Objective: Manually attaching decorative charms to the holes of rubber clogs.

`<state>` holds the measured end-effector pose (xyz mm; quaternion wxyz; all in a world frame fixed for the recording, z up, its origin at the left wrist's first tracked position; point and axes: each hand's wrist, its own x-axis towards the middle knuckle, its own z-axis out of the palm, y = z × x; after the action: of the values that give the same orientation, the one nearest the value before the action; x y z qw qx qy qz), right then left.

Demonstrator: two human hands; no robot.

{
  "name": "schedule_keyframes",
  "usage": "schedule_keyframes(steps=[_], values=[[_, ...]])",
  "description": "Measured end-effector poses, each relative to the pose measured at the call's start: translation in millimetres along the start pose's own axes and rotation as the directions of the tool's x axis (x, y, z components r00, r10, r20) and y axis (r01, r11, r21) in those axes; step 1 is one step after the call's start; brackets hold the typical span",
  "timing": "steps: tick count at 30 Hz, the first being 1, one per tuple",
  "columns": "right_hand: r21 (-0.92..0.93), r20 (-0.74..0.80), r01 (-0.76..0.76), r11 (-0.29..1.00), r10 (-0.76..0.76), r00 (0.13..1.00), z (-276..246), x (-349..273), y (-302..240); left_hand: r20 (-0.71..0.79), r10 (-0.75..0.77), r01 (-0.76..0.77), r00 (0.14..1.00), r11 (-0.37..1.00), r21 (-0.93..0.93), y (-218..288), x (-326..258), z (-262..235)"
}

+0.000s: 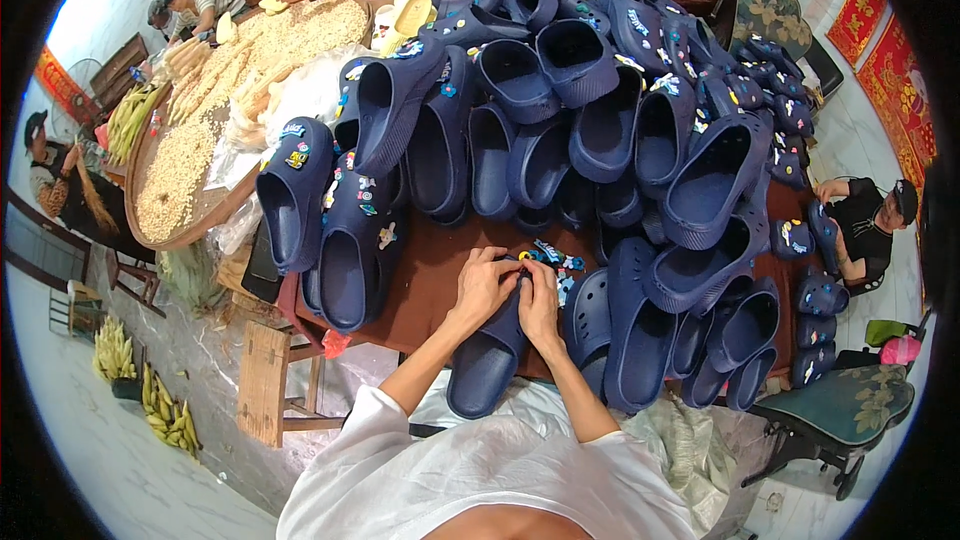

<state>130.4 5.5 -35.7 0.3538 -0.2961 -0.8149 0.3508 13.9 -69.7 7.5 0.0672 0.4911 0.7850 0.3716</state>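
A: Shirt (480, 485) first, white, at six o'clock along the lower edge, with both bare forearms rising from it. What do the hands do?

B: The left hand (483, 285) and the right hand (540, 302) are pressed close together over the toe of one navy clog (487, 358), fingers curled and pinching at its top. Whether a charm sits between the fingertips I cannot tell.

A: Where does that clog lie?

B: Just below centre, on the near edge of the brown desk (430, 275), heel opening toward the person and hanging over the edge.

A: And beside it?

B: At three o'clock from the hands, more navy clogs (640, 330) stand touching one another. Just past the fingers, at one o'clock, lies a small heap of coloured charms (553, 258).

A: Further out?

B: At twelve o'clock a large pile of clogs (560, 100) fills the desk, several bearing charms. At ten o'clock a round woven tray (150, 230) holds pale kernels. At eight o'clock, on the floor, lie corn cobs (165, 410). At three o'clock a person in black (865, 230) sits.
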Motion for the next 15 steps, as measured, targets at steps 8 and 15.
schedule_keyframes(steps=[8, 15], values=[[0.196, -0.024, -0.198, 0.961, 0.206, 0.978, 2, 5, 15, 0.019, -0.024, 0.026, 1.0, 0.994, -0.106, -9, -1, 5], [0.826, 0.306, -0.542, 0.154, 0.685, 0.661, -23, 26, 43, 0.097, -0.208, 0.228, 0.973, 0.919, -0.322, -13, -33, -33]])
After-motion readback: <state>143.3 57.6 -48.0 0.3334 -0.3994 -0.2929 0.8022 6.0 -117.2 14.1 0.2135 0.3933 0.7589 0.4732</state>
